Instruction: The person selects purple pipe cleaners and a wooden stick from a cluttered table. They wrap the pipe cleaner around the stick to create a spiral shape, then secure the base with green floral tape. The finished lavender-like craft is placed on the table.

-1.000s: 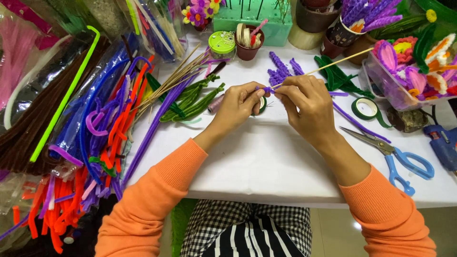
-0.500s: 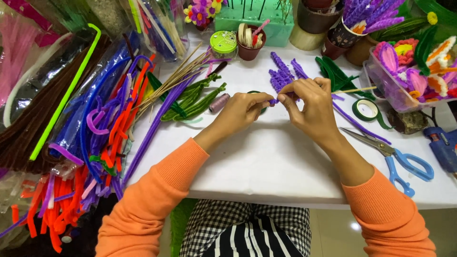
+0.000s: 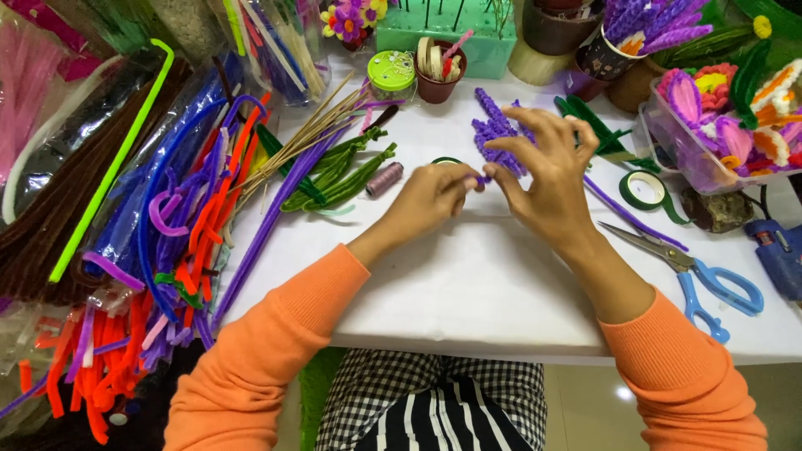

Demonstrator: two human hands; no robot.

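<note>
since half a second ago the right hand (image 3: pixel 547 179) is opening, fingers fanning wide over the fuzzy purple twisted pipe-cleaner piece (image 3: pixel 494 138); the left hand (image 3: pixel 434 196) is pinching its near end low over the white table (image 3: pixel 468 284), steadying it.

The scene was bright and evenly lit from above. The white table (image 3: pixel 468 292) reflected the light strongly and looked almost washed out near the front edge. Shadows under the hands were soft and short. A small glare spot showed on the floor. The edges curved slightly, with mild blur there.
</note>
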